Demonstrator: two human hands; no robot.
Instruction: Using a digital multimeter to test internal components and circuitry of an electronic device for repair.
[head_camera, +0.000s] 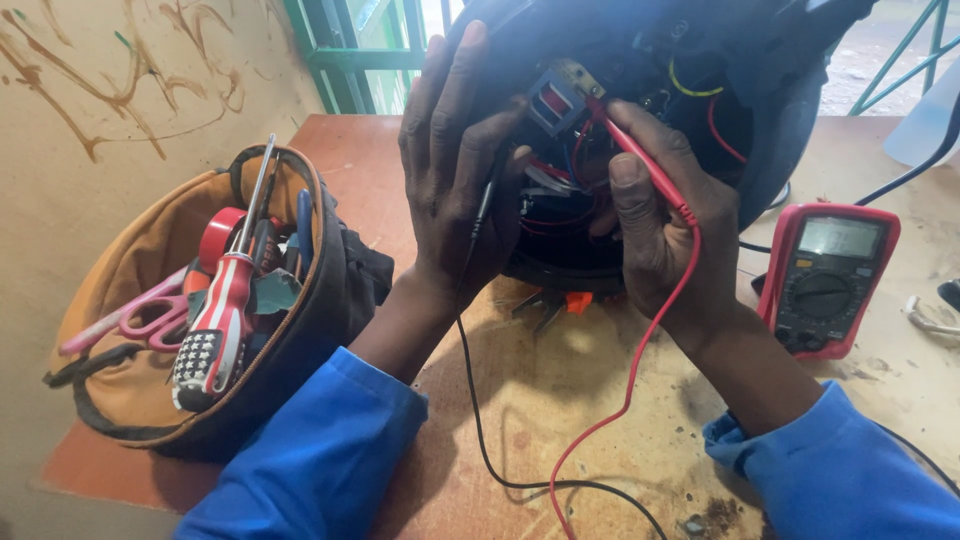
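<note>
- red plastic test probe (648, 172) sits pinched in the grip of the right hand (665, 235), fingers closed on its shaft, its tip pressed to a small brass terminal (578, 78) inside the appliance.
- black test probe (487, 205) runs under the left hand (455, 175), whose fingers are wrapped over the rim of the appliance and closed on the probe; its tip is hidden in the dark opening.
- the round black appliance housing (770, 130) stands tilted on the worn brown wooden counter (560, 400), open side toward the person, showing a grey block (555, 100) and red and yellow wires inside.
- a red lead (640, 370) and a black lead (470, 400) trail from the probes down across the counter between the two blue sleeves.
- a red-cased digital multimeter with a grey screen and black dial (828, 278) lies flat on the counter just to the right of the right wrist.
- small pliers with orange handles (560, 303) lie on the counter under the edge of the housing, between the two wrists.
- an open tan and black fabric tool bag (150, 330) sits at the left edge of the counter, well apart from the hands, holding a screwdriver with a red, white and blue handle (215, 335), pink-handled scissors (135, 320) and a roll of red tape (220, 235).
</note>
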